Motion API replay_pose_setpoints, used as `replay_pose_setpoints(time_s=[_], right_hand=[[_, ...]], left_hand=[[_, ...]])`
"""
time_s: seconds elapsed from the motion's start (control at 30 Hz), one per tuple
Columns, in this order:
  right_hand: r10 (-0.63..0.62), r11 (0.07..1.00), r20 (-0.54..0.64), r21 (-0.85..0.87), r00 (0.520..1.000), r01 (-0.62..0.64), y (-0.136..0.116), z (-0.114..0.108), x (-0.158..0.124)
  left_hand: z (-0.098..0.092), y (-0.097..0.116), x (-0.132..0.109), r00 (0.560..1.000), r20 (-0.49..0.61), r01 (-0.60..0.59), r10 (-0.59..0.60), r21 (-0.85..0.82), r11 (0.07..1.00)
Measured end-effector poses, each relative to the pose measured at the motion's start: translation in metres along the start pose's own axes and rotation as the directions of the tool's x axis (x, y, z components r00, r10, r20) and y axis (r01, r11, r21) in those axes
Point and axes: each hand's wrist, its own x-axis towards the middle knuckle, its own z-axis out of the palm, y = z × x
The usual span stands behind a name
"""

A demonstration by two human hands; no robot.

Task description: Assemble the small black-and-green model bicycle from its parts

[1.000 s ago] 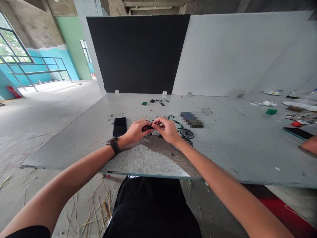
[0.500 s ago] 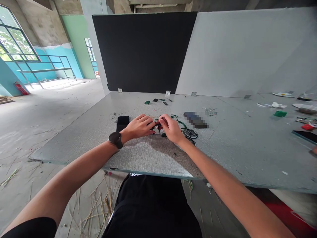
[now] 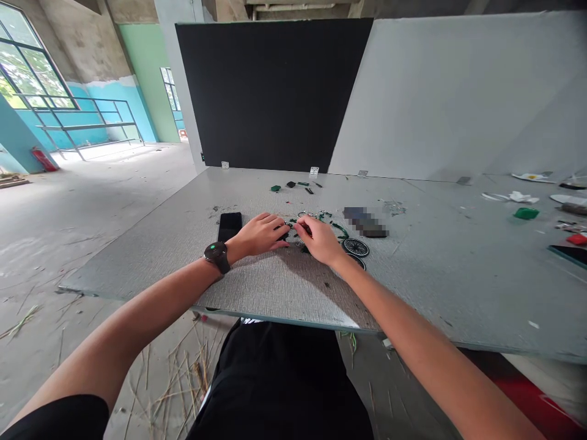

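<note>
My left hand [image 3: 263, 233], a dark watch on its wrist, rests low over the table with its fingers curled round something dark and small that I cannot make out. Close to its right, my right hand [image 3: 320, 240] has thumb and forefinger pinched together; what they hold is hidden. Small green and black parts lie between and behind the fingers, partly covered. Beside the right wrist is a black spoked toy wheel [image 3: 356, 247], with a second wheel [image 3: 356, 261] partly hidden by the forearm. A curved green piece [image 3: 340, 231] lies just behind them.
A black phone [image 3: 230, 227] lies left of my left hand. Behind the right hand is a blurred-out oblong object [image 3: 365, 222]. Small dark and green pieces [image 3: 290, 184] lie near the black upright panel [image 3: 275, 91]. A green lump [image 3: 526, 213] and other items are at the right.
My right fingertips have shifted slightly, and the red bit seen between my hands no longer shows. The left hand keeps its pose. A fingertip at the right edge has left view.
</note>
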Motion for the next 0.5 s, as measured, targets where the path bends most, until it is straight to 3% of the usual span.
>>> replay_pose_setpoints(time_s=[0.37,0.5], right_hand=[[0.052,0.997,0.017,-0.050,0.999,-0.051,0.0103,0.0048,-0.0003],[0.082,0.994,-0.008,-0.074,0.997,-0.082,0.0115,0.0056,0.0006]], left_hand=[[0.0036,-0.0008,-0.0018,0.997,-0.002,0.081,-0.082,-0.117,0.990],[0.0062,0.0004,-0.0023,0.978,0.007,0.207,-0.208,-0.144,0.968]])
